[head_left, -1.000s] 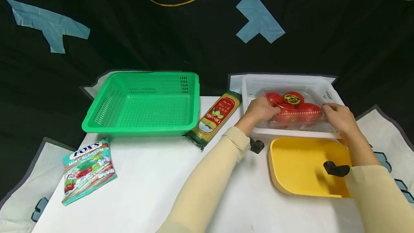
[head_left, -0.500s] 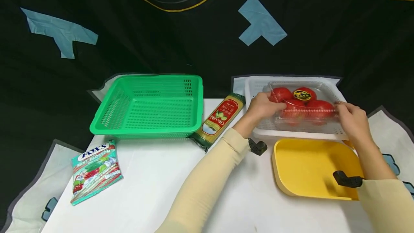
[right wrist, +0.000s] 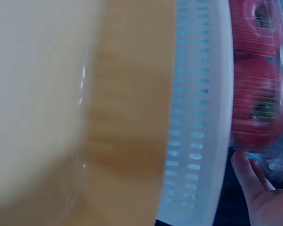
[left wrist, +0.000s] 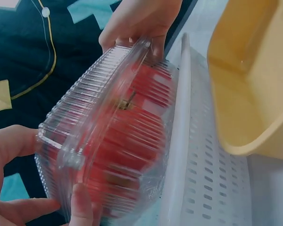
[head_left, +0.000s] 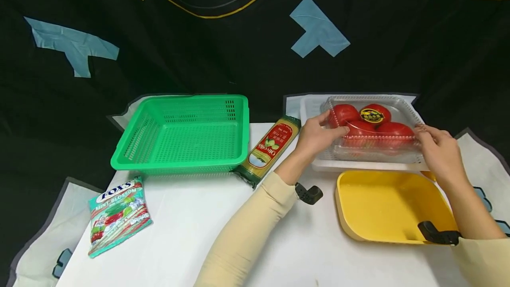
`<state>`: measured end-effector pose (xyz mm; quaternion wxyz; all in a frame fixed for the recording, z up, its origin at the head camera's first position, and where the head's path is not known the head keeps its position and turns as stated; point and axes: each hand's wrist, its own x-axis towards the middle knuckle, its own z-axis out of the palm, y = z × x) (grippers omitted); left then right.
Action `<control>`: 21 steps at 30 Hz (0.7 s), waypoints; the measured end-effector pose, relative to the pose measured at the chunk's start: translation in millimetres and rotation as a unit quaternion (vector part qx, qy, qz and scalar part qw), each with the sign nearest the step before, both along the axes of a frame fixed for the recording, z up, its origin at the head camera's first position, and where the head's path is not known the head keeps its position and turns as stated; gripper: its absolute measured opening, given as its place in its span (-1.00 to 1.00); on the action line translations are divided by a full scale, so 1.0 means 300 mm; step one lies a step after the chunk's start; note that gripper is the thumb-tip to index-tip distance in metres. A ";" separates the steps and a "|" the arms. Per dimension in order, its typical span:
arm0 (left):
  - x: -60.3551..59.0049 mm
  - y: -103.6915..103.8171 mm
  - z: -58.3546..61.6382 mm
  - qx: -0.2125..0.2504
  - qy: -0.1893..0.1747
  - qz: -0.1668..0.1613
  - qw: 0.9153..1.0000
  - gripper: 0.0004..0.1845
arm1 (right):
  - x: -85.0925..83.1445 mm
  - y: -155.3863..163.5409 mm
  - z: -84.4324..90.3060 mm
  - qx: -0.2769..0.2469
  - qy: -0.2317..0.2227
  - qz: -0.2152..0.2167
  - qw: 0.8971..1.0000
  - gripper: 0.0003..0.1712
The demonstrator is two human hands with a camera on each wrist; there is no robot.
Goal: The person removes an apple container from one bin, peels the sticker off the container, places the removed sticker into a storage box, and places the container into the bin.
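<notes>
Clear plastic encloses 4 tomatoes (head_left: 394, 133) in a pack (head_left: 360, 150) that lay down inside the white basket (head_left: 368, 166) 1 second ago and is now raised over it, so the lift appears under way and the 2 hands seem to bear the weight. The left hand (head_left: 316, 137) grips 1 end, fingers and thumb bent round it; the right hand (head_left: 443, 152) pinches the other.
</notes>
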<state>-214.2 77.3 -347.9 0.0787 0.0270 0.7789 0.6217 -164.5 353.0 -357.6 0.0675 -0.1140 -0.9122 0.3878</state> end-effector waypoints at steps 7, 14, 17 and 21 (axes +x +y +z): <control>0.053 -0.050 0.022 0.011 0.037 -0.003 0.999 -0.23 | 0.041 -0.025 0.012 0.017 0.016 0.014 1.000 -0.25; 0.107 -0.084 0.032 0.026 0.056 -0.010 0.998 -0.26 | 0.083 -0.054 0.019 0.009 0.012 -0.009 1.000 -0.22; 0.127 -0.099 0.033 0.033 0.054 -0.004 0.998 -0.26 | 0.099 -0.068 0.022 0.006 0.018 -0.007 1.000 -0.23; 0.150 -0.127 0.034 0.044 0.056 -0.004 0.997 -0.27 | 0.121 -0.085 0.028 0.011 0.029 0.003 1.000 -0.25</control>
